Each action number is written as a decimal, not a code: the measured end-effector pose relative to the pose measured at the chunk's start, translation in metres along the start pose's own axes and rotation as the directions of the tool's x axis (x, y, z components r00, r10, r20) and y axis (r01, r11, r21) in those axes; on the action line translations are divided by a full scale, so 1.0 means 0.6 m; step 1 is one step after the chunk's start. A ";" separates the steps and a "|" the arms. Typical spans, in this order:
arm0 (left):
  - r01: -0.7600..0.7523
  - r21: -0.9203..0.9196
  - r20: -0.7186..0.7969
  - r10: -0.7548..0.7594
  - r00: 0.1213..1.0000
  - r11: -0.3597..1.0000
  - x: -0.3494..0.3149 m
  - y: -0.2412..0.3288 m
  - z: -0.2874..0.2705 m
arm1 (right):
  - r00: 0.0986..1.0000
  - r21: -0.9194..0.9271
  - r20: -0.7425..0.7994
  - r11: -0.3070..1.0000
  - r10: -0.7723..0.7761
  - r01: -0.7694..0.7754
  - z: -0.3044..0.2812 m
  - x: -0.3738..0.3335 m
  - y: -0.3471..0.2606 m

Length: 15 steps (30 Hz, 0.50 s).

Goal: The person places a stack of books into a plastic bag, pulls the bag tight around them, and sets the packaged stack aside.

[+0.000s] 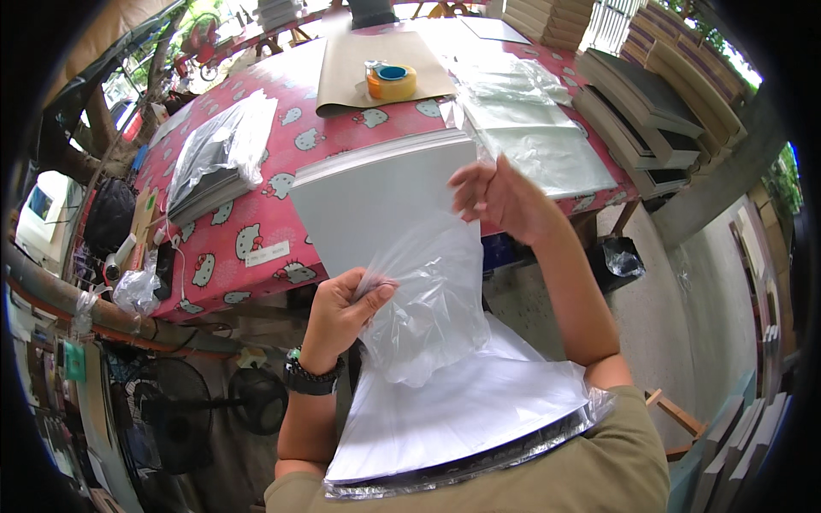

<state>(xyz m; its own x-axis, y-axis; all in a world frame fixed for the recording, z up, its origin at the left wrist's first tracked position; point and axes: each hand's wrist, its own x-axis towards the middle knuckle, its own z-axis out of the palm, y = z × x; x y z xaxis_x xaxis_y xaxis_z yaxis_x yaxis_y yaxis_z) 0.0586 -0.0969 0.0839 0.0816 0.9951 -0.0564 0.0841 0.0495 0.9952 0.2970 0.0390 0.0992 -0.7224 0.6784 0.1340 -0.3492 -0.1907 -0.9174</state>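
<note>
My left hand (338,312) pinches the gathered edge of a clear plastic bag (436,299). The bag hangs over the near end of a thick stack of pale grey boards (376,205); whether it wraps round that end, I cannot tell. The stack's far end rests at the table's front edge. My right hand (505,201), slightly blurred, is raised by the stack's right side with fingers apart and nothing in them. On my lap lies a broad white sheet stack (462,419), with a dark layer and clear plastic under its near edge.
A pink patterned cloth covers the table (248,244). On it are a bagged dark stack (218,167) at left, a yellow tape roll (395,84) on brown cardboard (342,73), and several clear bags (547,154) at right. Dark-topped boards (646,103) stand beyond; a fan (175,410) is lower left.
</note>
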 end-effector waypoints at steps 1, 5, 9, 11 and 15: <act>-0.010 0.007 -0.044 0.010 0.999 1.000 -0.002 -0.002 -0.002 | 0.996 -0.023 0.049 0.997 0.076 -0.075 0.004 0.003 0.016; 0.013 -0.011 -0.138 -0.015 0.990 1.000 -0.004 -0.018 -0.013 | 0.997 -0.285 0.071 0.958 0.017 0.004 0.045 0.008 0.047; -0.323 0.282 0.010 0.334 0.942 0.903 0.016 -0.044 -0.011 | 0.969 -0.296 -0.213 0.953 -0.129 0.062 0.066 0.016 0.066; -0.241 0.099 -0.013 0.243 0.970 0.965 0.026 -0.021 0.004 | 0.961 -0.430 -0.236 0.903 -0.142 0.028 0.089 0.018 0.078; -0.092 -0.363 -0.082 0.067 0.994 0.927 0.060 -0.006 0.019 | 0.961 -0.514 -0.245 0.858 -0.132 -0.013 0.116 0.010 0.092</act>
<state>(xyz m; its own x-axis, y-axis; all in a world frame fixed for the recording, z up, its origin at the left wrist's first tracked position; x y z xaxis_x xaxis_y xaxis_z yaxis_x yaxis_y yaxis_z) 0.0725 -0.0622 0.0772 0.0056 0.9998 0.0172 -0.2905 -0.0149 0.9568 0.2318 -0.0169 0.0758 -0.5019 0.8504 0.1580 0.0165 0.1921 -0.9812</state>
